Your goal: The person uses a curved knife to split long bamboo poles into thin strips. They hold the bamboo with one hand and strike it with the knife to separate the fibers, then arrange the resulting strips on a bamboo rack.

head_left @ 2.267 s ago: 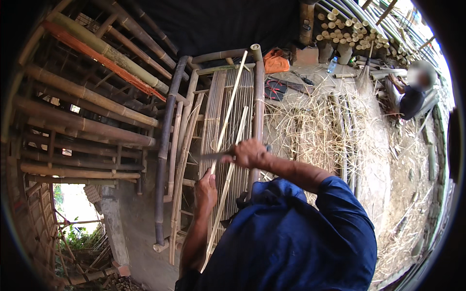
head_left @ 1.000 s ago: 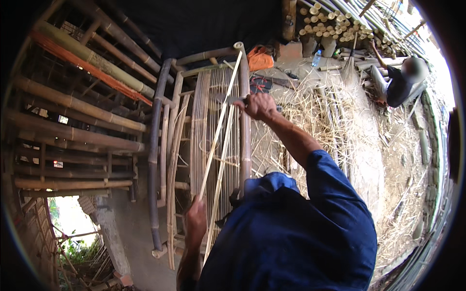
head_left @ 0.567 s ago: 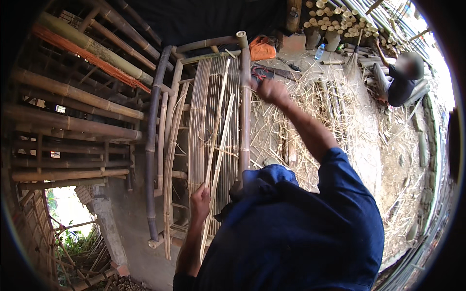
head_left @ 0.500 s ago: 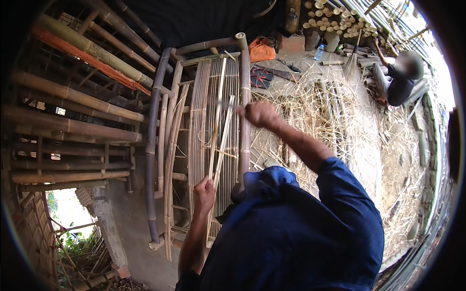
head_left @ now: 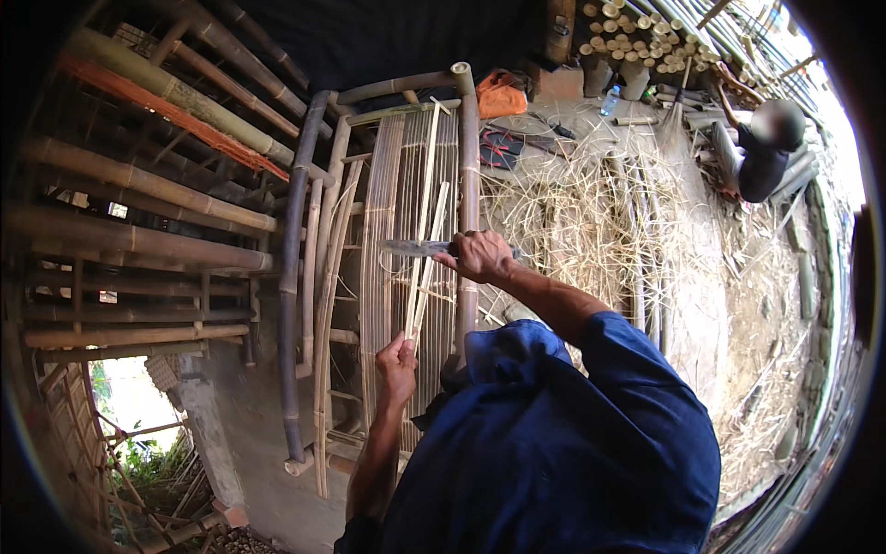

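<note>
My right hand (head_left: 482, 257) is closed round the handle of a knife (head_left: 415, 247). Its blade points left and lies across two pale bamboo strips; whether it touches them I cannot tell. The longer bamboo strip (head_left: 430, 171) reaches up to the far end of a slatted bamboo bench (head_left: 380, 212). Just right of it is the shorter bamboo strip (head_left: 437, 222). Nearer to me, my left hand (head_left: 397, 367) grips the strips' near ends, which come together at its fingers. Thin slats run lengthwise on the bench beneath both hands.
Thick bamboo poles (head_left: 157, 240) form a rack on the left. Shavings (head_left: 572, 203) litter the floor at right, near a broom (head_left: 672, 120), a bottle (head_left: 610, 100) and an orange bag (head_left: 501, 95). Another person (head_left: 771, 162) sits at far right. Cut bamboo (head_left: 637, 37) is stacked behind.
My right hand has come down and nearer, and the knife, blurred before, now lies across the strips. My left hand has shifted slightly right, still gripping the strips.
</note>
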Available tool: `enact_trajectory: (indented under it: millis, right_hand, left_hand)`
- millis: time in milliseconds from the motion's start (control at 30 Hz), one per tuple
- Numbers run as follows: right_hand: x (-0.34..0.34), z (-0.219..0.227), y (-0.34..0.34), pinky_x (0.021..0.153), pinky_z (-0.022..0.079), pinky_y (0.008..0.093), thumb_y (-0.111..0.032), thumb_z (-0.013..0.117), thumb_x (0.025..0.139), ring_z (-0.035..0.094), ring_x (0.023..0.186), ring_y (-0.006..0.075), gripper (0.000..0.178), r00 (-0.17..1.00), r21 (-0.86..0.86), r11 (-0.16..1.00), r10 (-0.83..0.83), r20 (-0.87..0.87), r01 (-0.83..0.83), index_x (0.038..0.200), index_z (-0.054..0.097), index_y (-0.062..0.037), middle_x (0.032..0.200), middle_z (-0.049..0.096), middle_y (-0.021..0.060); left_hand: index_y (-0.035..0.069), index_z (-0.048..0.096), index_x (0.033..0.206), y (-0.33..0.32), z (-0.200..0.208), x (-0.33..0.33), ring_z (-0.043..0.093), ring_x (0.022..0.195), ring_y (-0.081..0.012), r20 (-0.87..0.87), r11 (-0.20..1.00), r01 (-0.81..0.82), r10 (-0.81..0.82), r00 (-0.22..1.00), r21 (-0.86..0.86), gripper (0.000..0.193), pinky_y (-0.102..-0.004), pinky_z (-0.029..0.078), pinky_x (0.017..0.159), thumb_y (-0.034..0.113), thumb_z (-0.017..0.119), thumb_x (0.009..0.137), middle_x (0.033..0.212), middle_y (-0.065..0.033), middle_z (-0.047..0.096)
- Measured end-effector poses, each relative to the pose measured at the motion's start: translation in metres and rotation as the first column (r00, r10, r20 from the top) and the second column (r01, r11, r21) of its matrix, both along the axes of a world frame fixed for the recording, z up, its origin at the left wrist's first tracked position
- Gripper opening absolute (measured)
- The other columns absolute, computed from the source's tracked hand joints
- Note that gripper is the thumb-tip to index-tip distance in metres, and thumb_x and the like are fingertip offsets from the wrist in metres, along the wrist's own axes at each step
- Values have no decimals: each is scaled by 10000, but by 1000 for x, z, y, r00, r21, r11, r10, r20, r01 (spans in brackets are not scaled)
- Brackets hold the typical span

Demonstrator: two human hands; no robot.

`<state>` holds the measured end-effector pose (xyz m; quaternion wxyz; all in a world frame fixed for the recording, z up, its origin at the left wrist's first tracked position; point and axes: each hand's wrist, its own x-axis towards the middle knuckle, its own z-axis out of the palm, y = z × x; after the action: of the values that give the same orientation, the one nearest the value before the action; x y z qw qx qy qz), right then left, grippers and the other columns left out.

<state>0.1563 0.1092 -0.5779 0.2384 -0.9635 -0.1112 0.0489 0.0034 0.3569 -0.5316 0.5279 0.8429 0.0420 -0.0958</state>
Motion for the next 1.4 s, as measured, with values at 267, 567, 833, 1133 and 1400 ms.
enact_trajectory:
  millis: [267,567,833,1133,1400]
  right_hand:
    - [29,-28,-23,474,523,409,-730,368,929,676,564,289,733,993,-148,984,-84,78,95,996,691,-76,723,687,168]
    - [-1,7,-4,709,533,475,-788,394,882,689,768,313,890,908,526,786,-106,-404,326,1056,691,33,750,664,197]
    - [10,1,19,609,493,419,-376,635,937,587,616,229,372,884,702,611,7,-467,366,978,745,-23,728,660,144]
    - [12,12,5,708,496,460,-306,606,937,669,771,331,292,948,614,785,133,-290,78,887,680,-28,819,688,181]
    - [10,-24,-4,543,457,329,-458,745,865,561,585,156,491,835,786,498,196,-515,368,901,696,30,625,594,51]
  left_hand:
    - [14,651,1238,12,-6,-28,371,557,-24,45,997,3,-6,999,73,315,-217,313,499,215,541,1022,643,87,419]
    - [-18,618,1263,19,-25,-26,339,544,2,11,995,-32,34,999,-95,330,-196,275,485,191,551,1017,646,97,391]
    - [-10,619,1266,2,-12,-27,333,515,-6,-56,999,-1,-2,998,-50,329,-208,269,458,192,529,1022,622,94,395]
    - [37,556,873,-24,-19,-41,382,536,-71,-288,944,-298,249,925,-139,303,-277,329,514,278,484,1040,575,30,398]
    - [-16,660,1189,-55,19,-28,707,895,-330,41,848,-300,314,948,436,305,-383,543,789,184,611,964,979,-210,707]
